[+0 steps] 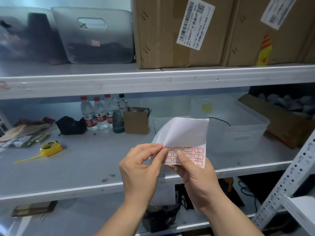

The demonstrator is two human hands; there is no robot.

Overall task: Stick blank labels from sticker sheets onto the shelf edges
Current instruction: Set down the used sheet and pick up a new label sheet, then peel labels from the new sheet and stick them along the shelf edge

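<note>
Right hand (192, 169) pinches the floppy, light sheet (185, 138); left hand (141, 166) pinches a label corner, best peeled gently from its edge

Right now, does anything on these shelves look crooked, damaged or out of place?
Yes. The white shipping label on the cardboard box on the top shelf sits tilted, not square to the box. The yellow tape measure on the middle shelf lies with its tape pulled out. Nothing looks spilled.
</note>
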